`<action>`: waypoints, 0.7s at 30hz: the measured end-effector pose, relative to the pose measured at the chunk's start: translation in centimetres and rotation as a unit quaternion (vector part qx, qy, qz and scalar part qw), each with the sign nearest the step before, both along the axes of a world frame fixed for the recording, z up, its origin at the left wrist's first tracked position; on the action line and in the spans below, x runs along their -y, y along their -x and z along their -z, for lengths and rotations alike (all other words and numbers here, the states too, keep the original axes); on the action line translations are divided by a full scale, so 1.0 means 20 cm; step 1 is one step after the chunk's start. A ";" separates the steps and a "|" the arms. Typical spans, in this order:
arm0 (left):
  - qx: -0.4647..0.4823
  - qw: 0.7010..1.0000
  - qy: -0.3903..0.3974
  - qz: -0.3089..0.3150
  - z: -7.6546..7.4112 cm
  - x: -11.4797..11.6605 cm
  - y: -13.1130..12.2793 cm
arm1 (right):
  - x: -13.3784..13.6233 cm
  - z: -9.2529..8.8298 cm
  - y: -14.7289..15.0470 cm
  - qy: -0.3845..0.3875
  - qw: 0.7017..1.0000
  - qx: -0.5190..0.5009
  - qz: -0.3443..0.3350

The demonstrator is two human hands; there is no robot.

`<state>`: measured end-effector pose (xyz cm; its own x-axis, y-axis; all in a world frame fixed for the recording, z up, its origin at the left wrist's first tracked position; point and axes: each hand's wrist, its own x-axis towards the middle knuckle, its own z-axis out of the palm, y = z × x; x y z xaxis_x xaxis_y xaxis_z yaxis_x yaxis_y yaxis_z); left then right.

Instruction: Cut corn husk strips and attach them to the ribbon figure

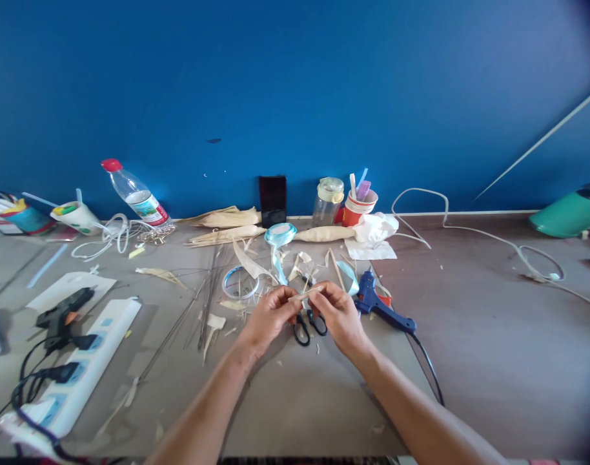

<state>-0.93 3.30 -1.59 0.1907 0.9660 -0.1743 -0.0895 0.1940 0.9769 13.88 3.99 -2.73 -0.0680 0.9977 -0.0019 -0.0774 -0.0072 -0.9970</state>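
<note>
Above the middle of the table, a thin pale strip point(305, 295), apparently dried husk, runs between my two hands. My left hand point(270, 315) pinches its left end with thumb and fingers. The other end is pinched in my right hand point(341, 315). Just below the fingers lie black-handled scissors point(302, 332), their blades partly hidden. A blue glue gun point(385, 310) rests right of my right hand. Beyond the hands are a roll of tape point(241, 283), a light-blue ribbon spool point(280, 234) and scattered husk scraps. Thin wires point(205, 303) lie to the left.
A white power strip point(99, 361) with black plugs and a black glue gun point(57, 320) occupy the left. Along the blue wall stand a tilted water bottle point(142, 201), a phone point(272, 201), a clear jar point(328, 201) and paper cups point(359, 208). A white cable point(493, 232) trails right.
</note>
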 end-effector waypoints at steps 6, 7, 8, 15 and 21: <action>-0.071 0.977 -0.078 -0.186 -0.04 -0.07 0.20 | -0.01 0.01 -0.02 0.003 1.000 -0.028 0.004; -0.081 0.968 -0.082 -0.223 -0.03 -0.09 0.24 | -0.01 0.01 -0.02 0.004 1.000 -0.027 -0.001; -0.090 0.960 -0.081 -0.254 -0.03 -0.10 0.28 | -0.01 0.01 -0.02 0.005 1.000 -0.024 -0.004; -0.164 0.951 -0.080 -0.250 -0.02 -0.12 0.30 | 0.00 -0.02 -0.01 0.019 1.000 0.007 -0.010; -0.288 0.932 -0.111 -0.187 -0.02 -0.11 0.29 | 0.00 0.01 -0.02 0.020 1.000 0.009 -0.012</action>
